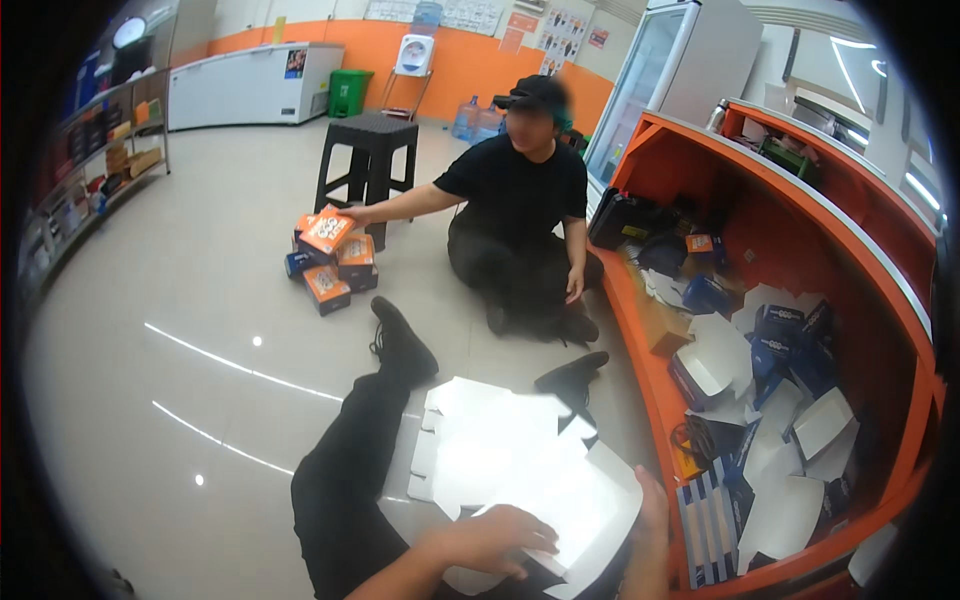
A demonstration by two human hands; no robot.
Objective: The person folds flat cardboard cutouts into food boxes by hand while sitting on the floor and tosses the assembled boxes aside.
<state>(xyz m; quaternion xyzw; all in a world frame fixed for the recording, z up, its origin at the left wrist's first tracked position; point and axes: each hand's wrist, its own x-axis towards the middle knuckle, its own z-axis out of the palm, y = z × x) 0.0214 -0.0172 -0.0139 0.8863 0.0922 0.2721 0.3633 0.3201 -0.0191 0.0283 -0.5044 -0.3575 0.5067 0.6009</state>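
Left hand [490, 540]: palm down over the near edge of the card, fingers bent onto it; can't tell if it's pinched.
Right hand [652, 500]: against the outside of the card's right end, fingers partly hidden; can't tell how tight.
Card [500, 435]: thin white cardboard, smooth, half-folded. Sits between the wearer's legs. Notched tabs down the left side, right end bent up with a rounded corner.
Legs [340, 470]: black cloth trousers, spread either side of the card; black lace-up shoe [403, 345] on the left foot.
Shelf [650, 385]: right side, orange-painted frame, pale top edge. Holds a jumbled heap of white-lined, blue-sided boxes [790, 350], some open, some creased.
Floor [230, 260]: glossy pale tile, light streaks reflected.
Co-worker [525, 200]: seated on the floor in black, one hand on the top box of a loose pile of orange-and-blue boxes [328, 232].
Stool [372, 130]: dark plastic, square seat, behind the pile.
Back wall: orange band; white chest freezer [250, 90], green plastic bin [349, 92].
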